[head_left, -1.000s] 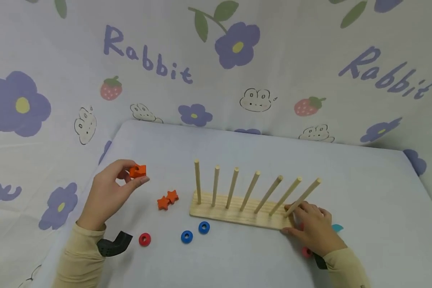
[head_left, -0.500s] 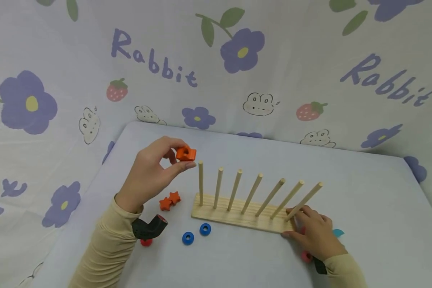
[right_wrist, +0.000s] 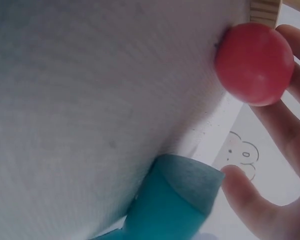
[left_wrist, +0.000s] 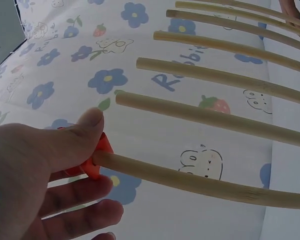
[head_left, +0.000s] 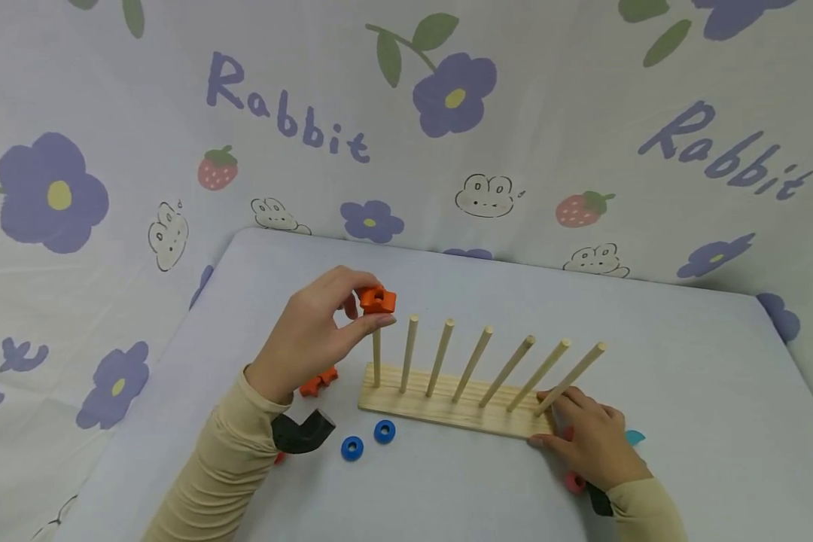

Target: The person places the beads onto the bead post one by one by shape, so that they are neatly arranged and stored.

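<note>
My left hand (head_left: 312, 331) pinches an orange star-shaped bead (head_left: 386, 302) between thumb and fingers at the top of the leftmost wooden peg (head_left: 376, 357). In the left wrist view the peg's tip meets the hole side of the orange bead (left_wrist: 106, 142); how far it enters cannot be told. Several bare pegs rise from the long wooden base (head_left: 433, 410). At the base's right end my right hand (head_left: 592, 436) grips it, thumb at the front and fingers behind. A round red bead (right_wrist: 255, 65) lies by those fingers in the right wrist view, with a teal piece (right_wrist: 170, 200) nearby.
Two blue rings (head_left: 352, 457) lie before the base. Orange stars (head_left: 312, 388) and a red ring (head_left: 280, 458) show partly behind my left wrist. A pink bead (head_left: 572, 485) sits beside my right wrist. A printed cloth hangs behind the white table (head_left: 461, 497).
My left hand has carried the orange star bead rightward from beyond the base's left side to the leftmost peg's top. My right hand has stayed on the base's end.
</note>
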Action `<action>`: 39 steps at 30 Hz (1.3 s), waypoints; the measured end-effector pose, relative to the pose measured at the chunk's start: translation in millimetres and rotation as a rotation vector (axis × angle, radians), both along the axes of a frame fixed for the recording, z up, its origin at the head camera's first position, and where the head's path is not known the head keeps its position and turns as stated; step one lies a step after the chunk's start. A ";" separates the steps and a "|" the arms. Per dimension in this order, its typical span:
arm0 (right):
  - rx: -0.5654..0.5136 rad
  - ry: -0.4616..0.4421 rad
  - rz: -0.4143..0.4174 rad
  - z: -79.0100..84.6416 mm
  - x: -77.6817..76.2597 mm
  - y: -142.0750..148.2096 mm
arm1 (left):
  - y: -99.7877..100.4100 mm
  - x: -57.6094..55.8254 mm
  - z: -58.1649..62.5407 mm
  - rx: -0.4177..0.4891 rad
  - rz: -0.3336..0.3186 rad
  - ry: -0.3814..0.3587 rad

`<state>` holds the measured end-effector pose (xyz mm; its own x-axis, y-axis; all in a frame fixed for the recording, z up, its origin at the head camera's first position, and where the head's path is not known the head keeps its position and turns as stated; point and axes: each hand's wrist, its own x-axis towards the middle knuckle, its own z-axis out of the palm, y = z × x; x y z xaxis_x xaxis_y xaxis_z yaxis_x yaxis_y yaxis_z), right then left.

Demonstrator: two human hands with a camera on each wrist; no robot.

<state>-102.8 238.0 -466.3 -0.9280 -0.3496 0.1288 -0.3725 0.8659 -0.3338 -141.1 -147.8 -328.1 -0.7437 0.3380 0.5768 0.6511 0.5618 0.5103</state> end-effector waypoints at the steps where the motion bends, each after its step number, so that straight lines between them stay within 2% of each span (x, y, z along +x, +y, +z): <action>1: -0.001 -0.002 0.000 0.2 0.1 -0.1 | -0.5 1.0 -1.4 -0.007 0.009 -0.004; 4: -0.001 -0.010 -0.003 0.5 0.6 -0.4 | -3.3 2.5 -8.3 -0.034 0.017 -0.029; 10: 0.001 -0.014 -0.014 0.3 1.4 0.2 | -8.2 2.6 -28.7 -0.103 -0.016 -0.118; 17: -0.002 -0.036 -0.033 -1.9 2.8 0.3 | -5.7 6.8 -50.9 -0.117 0.019 -0.251; 21: -0.019 -0.045 -0.027 -1.2 3.2 0.2 | -6.4 6.6 -65.7 -0.148 0.017 -0.289; 29: -0.036 -0.043 -0.024 -0.9 3.8 0.9 | -7.1 -2.4 -99.7 -0.334 -0.027 -0.324; 34: -0.039 -0.036 -0.025 -1.7 3.9 0.8 | -6.0 -3.7 -112.6 -0.361 -0.012 -0.365; 39: -0.030 -0.032 -0.026 -2.0 4.0 1.5 | -4.1 -3.3 -120.4 -0.363 0.006 -0.429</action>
